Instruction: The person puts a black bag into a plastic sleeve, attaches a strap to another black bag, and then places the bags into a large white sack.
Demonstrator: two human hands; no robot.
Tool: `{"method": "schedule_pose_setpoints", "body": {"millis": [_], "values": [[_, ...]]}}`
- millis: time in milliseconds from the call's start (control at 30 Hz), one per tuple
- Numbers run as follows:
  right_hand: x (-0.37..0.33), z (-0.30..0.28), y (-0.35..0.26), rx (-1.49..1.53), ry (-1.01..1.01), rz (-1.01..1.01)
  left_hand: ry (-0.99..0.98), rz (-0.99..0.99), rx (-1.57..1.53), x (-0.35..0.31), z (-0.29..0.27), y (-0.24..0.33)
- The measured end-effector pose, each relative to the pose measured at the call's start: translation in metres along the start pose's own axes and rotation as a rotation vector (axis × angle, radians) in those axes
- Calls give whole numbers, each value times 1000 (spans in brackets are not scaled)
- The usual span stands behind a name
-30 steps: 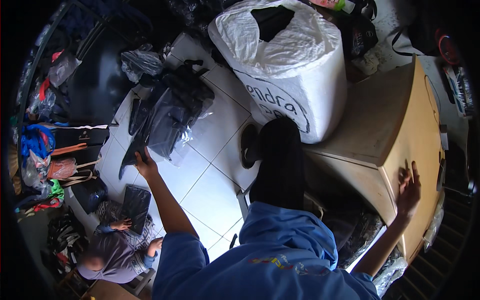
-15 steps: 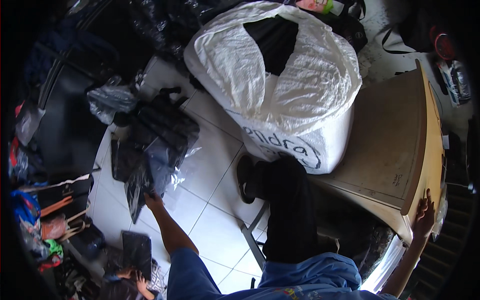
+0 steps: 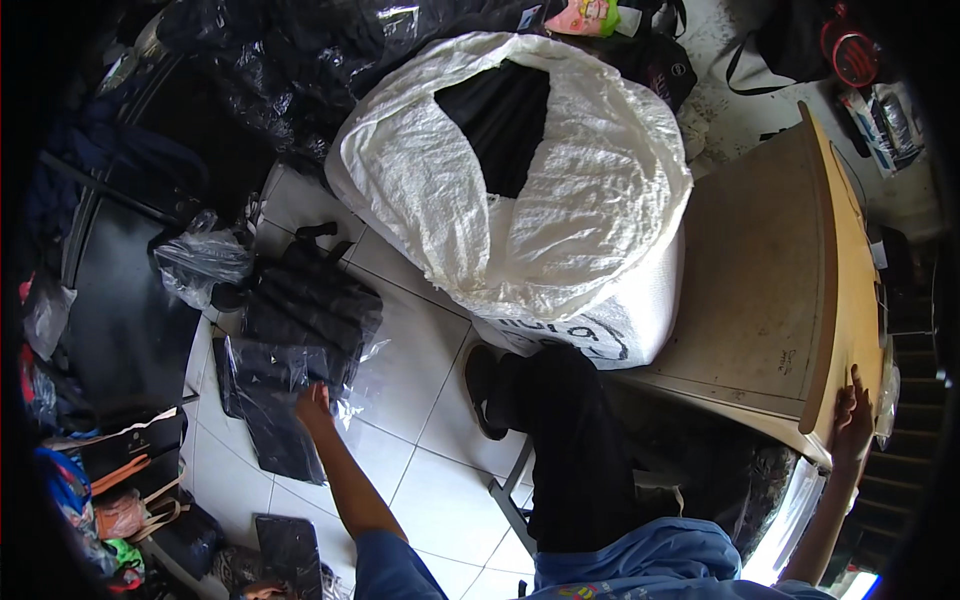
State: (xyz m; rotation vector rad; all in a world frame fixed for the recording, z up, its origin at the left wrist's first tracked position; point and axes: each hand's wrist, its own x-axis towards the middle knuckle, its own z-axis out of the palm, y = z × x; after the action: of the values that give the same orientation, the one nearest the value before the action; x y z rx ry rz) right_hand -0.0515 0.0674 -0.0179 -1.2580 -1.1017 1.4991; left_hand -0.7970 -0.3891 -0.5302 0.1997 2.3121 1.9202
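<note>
My left hand is low over the floor at the right edge of a flat black item in clear plastic. Its fingers look loosely extended, and no firm grip shows. That item lies against black bags that are partly wrapped in clear plastic. On the right, my right hand rests with fingers spread on the top of a light wooden desk. Between desk and bags stands a big white woven sack, its mouth gaping over dark contents.
Crumpled clear plastic lies left of the bags. At the lower left another person's hand shows beside a dark wrapped item. Black plastic-covered goods fill the back. A metal leg stands near my foot.
The plastic-wrapped black item, held up tilted by my left hand before, now lies flat, and the hand's grip has loosened. The view has shifted slightly. My right hand stays on the desk.
</note>
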Motion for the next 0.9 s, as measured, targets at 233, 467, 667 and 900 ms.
{"method": "schedule_pose_setpoints", "body": {"millis": [233, 467, 667, 900], "values": [[-24, 62, -35, -234, -49, 41, -111, 205, -301, -86, 222, 333], [45, 253, -42, -578, -670, -94, -512, 722, 192, -138, 337, 484], [103, 394, 18, -1173, -886, -1130, -518, 616, 665, -146, 376, 490], [134, 402, 13, -1795, -1073, -876, -869, 670, 68, -189, 362, 531]]}}
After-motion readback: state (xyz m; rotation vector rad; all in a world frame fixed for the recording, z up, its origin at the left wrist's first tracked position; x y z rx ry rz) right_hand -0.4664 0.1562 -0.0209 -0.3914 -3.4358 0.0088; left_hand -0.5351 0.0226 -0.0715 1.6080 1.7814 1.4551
